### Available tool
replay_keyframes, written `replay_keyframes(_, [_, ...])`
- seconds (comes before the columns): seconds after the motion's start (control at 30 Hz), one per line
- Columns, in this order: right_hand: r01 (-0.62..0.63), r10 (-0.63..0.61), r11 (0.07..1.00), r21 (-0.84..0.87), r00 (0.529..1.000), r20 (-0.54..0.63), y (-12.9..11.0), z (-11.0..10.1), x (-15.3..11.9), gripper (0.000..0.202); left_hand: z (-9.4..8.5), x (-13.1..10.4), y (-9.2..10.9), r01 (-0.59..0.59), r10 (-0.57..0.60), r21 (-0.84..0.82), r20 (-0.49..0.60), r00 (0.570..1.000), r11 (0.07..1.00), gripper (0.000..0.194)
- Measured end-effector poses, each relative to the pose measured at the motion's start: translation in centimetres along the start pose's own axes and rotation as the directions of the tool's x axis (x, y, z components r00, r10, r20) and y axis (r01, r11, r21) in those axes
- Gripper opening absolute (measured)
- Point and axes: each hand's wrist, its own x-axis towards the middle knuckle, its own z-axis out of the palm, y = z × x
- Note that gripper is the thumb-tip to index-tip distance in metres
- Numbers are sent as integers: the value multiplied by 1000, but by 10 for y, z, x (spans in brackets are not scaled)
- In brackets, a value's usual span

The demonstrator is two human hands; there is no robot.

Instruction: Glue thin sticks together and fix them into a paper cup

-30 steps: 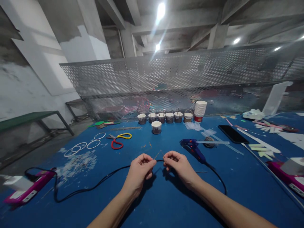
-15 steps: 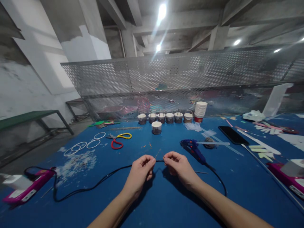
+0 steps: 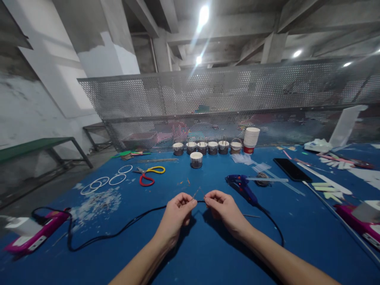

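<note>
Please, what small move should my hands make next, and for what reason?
I would perhaps lift both hands slightly, to clear the black cable. The left hand pinches a thin strand, and the right hand is closed in a pinch close by. The cable passes right by both sets of fingertips, so it could be confused with the strand or get in the way.

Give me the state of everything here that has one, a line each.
Left hand: pinching thin strand
Right hand: pinched at strand's other end
Scissors: handles spread
Glue gun: lying down, red light lit
Phone: screen dark
Cup stack: nested, upright
Ceiling light: on
</note>
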Motion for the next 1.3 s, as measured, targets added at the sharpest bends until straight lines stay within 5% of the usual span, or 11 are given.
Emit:
replay_keyframes(0.23, [7, -7, 1000, -13, 1000, 2, 2, 1, 0, 25, 1, -1, 1, 60, -57, -126, 27, 998, 990, 33])
replay_keyframes(0.57, [8, -8, 999, -31, 1000, 11, 4, 1, 0, 27, 0, 0, 1, 133, -124, -89, 103, 987, 987, 32])
replay_keyframes(0.93, [-17, 18, 999, -48, 1000, 4, 4, 4, -1, 31, 1, -2, 0, 55, -52, -68, 50, 997, 996, 32])
replay_keyframes(1.3, [-12, 12, 999, -42, 1000, 11, 4, 4, -2, 30, 1, -2, 3, 121, -109, -100, 112, 988, 988, 28])
